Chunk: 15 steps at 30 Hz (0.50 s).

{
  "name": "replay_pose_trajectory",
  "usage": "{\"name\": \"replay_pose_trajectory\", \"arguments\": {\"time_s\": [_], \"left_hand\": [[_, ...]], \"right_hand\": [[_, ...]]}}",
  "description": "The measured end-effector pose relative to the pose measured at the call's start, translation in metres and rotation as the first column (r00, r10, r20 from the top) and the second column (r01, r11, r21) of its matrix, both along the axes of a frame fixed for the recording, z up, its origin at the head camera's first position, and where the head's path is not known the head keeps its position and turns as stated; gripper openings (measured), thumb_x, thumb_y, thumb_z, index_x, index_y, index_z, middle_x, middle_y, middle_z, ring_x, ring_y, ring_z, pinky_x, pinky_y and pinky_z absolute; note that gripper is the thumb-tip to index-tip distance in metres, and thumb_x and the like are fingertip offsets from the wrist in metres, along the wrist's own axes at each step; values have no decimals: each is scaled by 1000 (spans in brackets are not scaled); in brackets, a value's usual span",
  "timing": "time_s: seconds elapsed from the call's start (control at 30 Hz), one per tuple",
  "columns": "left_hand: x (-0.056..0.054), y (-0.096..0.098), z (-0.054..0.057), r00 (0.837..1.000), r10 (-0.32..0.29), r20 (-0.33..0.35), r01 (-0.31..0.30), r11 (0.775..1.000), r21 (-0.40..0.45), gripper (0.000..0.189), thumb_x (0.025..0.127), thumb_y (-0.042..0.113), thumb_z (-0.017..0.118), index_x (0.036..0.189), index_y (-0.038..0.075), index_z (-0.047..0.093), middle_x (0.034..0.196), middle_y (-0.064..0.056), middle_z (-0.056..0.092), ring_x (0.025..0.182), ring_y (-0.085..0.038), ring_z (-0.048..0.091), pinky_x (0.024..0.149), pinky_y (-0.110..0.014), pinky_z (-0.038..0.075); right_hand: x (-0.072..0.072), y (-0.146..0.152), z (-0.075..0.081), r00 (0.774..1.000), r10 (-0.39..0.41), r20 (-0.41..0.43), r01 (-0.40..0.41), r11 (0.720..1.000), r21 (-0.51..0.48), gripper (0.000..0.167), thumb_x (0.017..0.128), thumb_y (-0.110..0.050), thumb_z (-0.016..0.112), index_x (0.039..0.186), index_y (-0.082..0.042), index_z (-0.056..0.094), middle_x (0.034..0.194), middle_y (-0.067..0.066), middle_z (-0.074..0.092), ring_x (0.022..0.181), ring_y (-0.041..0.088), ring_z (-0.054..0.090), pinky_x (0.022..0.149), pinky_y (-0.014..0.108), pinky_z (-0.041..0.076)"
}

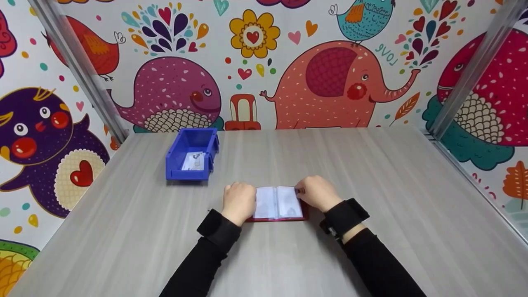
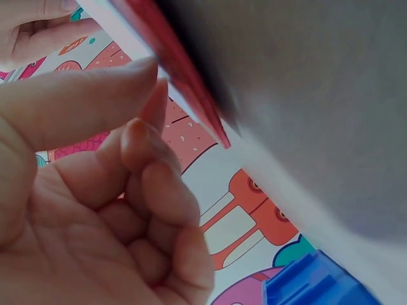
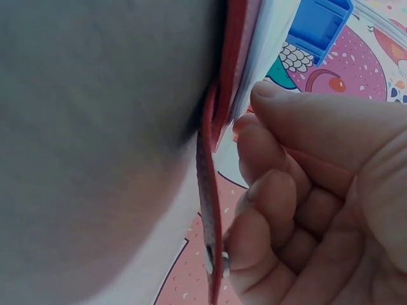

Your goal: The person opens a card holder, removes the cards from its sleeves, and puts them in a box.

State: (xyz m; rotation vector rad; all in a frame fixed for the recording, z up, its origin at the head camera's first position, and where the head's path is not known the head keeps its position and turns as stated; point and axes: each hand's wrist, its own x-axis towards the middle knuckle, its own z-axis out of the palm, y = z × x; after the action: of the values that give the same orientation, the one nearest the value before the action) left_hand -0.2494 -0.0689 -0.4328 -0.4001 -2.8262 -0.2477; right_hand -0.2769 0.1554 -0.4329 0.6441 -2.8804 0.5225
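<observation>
A red card holder (image 1: 280,220) lies spread on the table, with whitish, see-through sleeves (image 1: 266,202) on both sides of its fold. My left hand (image 1: 240,202) pinches its left edge between thumb and forefinger, the other fingers curled in. At the right edge, my right hand (image 1: 318,193) pinches the sleeves near the upper corner. From the cover hangs a red strap (image 3: 205,184) with a metal snap (image 3: 225,264), close beside the right hand's curled fingers. The right wrist view shows the thumb against the page edges.
A blue plastic bin (image 1: 173,165) stands at the back left of the wood-grain table (image 1: 371,165), holding white printed pieces (image 1: 194,161). Behind the table rises a wall (image 1: 288,82) with cartoon animals. Metal posts (image 1: 466,78) mark the table's back corners.
</observation>
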Motion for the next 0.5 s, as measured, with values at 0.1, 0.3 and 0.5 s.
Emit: {"name": "replay_pose_trajectory", "arguments": {"time_s": [0.1,0.3,0.5], "left_hand": [[1,0,0,1000,0,6,0,1000,7,18,78,4,71,63,10,63,71,-7,63,72,-30,59,66,-40,40],[0,-1,0,1000,-4,18,3,1000,17,15,77,5,72,65,11,65,73,-6,64,74,-29,59,68,-40,40],[0,-1,-1,1000,-8,-3,8,1000,23,18,78,4,71,63,11,64,70,-6,63,71,-29,59,66,-40,39]], "right_hand": [[0,0,0,1000,4,2,-4,1000,2,15,82,-2,74,97,-2,77,93,11,73,87,28,68,78,43,53],[2,-1,-1,1000,15,-5,-15,1000,13,10,82,-2,75,92,-2,77,88,9,72,80,25,65,75,42,52],[5,0,-2,998,53,-26,-52,998,30,7,82,-1,74,78,-5,71,76,5,66,66,20,54,64,38,48]]}}
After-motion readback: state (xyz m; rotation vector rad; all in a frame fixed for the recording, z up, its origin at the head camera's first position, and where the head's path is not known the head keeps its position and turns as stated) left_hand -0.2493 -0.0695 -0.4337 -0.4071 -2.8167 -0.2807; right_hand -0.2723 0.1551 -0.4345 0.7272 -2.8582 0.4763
